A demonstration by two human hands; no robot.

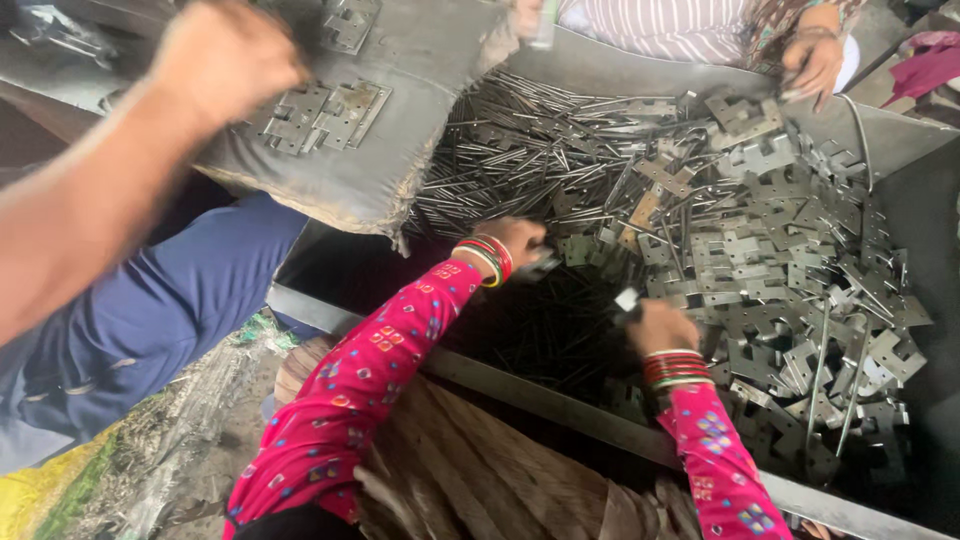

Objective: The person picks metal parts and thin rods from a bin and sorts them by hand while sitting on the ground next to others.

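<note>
My left hand (512,243), in a pink patterned sleeve with bangles, closes on a small metal piece (541,264) at the edge of a heap of thin metal pins (530,135). My right hand (660,326) grips another small metal part (627,300) just left of a pile of stamped hinge plates (780,260). Both hands reach into a large metal tray (560,400), about a hand's width apart, over its dark middle.
A co-worker's bare arm and hand (215,60) hold a grey padded sack (400,150) carrying a few hinge plates (320,115), over the tray's left end. Another person's hand (815,62) rests at the far rim. Blue-clad legs (150,310) are at left; brown sacking (480,480) lies below.
</note>
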